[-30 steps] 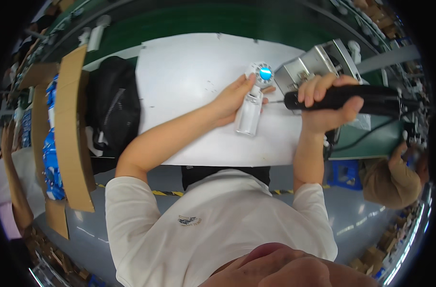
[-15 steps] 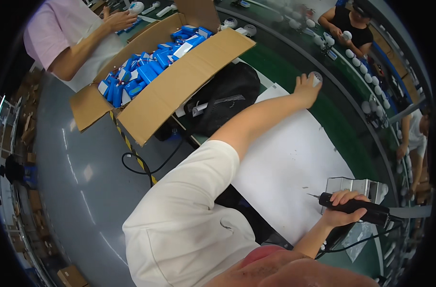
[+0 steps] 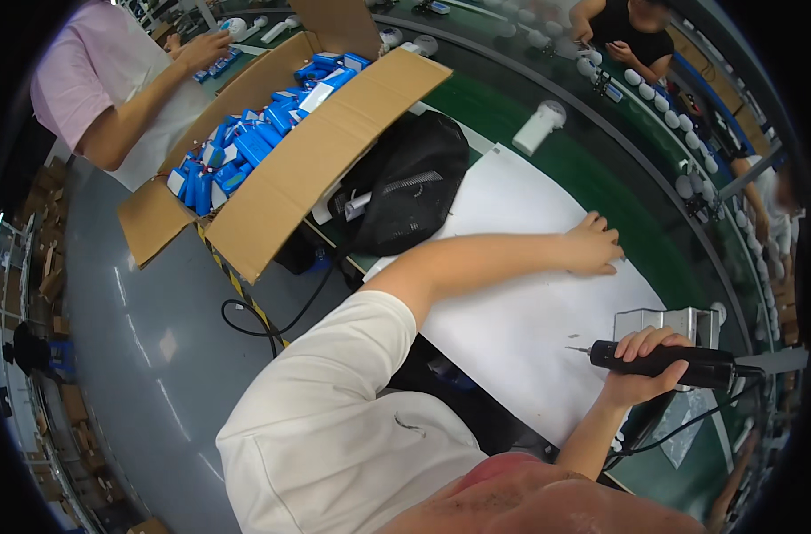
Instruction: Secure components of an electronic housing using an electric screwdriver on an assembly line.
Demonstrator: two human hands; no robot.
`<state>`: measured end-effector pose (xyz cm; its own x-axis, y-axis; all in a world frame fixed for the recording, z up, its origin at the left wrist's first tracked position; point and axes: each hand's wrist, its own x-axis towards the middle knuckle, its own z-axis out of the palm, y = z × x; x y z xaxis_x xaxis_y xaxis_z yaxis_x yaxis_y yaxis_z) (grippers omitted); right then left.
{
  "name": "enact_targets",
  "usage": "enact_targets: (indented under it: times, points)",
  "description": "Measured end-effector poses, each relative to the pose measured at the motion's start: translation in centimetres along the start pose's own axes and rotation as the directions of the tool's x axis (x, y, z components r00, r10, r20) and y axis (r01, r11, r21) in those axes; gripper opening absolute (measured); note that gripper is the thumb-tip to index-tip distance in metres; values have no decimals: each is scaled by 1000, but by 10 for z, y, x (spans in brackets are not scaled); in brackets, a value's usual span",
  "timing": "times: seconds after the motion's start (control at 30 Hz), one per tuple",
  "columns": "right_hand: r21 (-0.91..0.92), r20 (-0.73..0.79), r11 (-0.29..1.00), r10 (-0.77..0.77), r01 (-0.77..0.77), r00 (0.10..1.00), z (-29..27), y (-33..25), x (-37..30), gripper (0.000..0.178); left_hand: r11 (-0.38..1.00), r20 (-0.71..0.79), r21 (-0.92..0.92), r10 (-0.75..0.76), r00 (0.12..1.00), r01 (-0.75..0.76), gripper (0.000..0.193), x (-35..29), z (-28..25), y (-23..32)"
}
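Note:
My right hand [image 3: 638, 367] is shut on a black electric screwdriver [image 3: 671, 360], held level above the white mat [image 3: 530, 294] with its bit pointing left. My left hand [image 3: 592, 244] lies flat and empty on the mat, fingers spread. A white handheld device [image 3: 537, 126] lies on the green conveyor belt [image 3: 637, 205] beyond the mat's far corner, well clear of both hands. A small metal fixture [image 3: 662, 322] stands just behind the screwdriver.
A black bag [image 3: 410, 182] rests at the mat's left edge. An open cardboard box [image 3: 272, 142] holds several blue packs. One person in pink stands at the upper left; others work across the belt, where several white devices are lined up. A black cable [image 3: 263, 320] trails on the floor.
The white device that my left hand held a second ago now lies on the belt. The left hand has drawn back onto the mat. The view has swung left.

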<state>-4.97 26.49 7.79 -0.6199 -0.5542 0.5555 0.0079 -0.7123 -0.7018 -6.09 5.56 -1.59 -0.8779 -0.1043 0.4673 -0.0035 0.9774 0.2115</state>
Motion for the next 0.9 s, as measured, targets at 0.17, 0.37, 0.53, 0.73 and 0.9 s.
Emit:
enact_targets:
  times: [0.17,0.37,0.53,0.73,0.9]
  points:
    - [75,26,997,-13,12,1000,0,-5,1,37,997,-6,77,-8,1000,8,35,27,33,2]
    - [119,10,985,-123,121,992,-13,-20,5,39,984,-218,81,175,960,-161,30,76,70,9]
    - [94,41,975,-205,200,978,-16,-29,8,41,984,-220,-94,129,967,-153,33,162,108,15]
    - [-5,-38,970,-244,244,969,-33,-31,6,44,926,-121,-283,223,967,-249,42,231,149,83]
    - [-95,-113,980,-187,177,976,-35,-29,7,47,913,231,-356,294,928,-201,51,257,178,106]
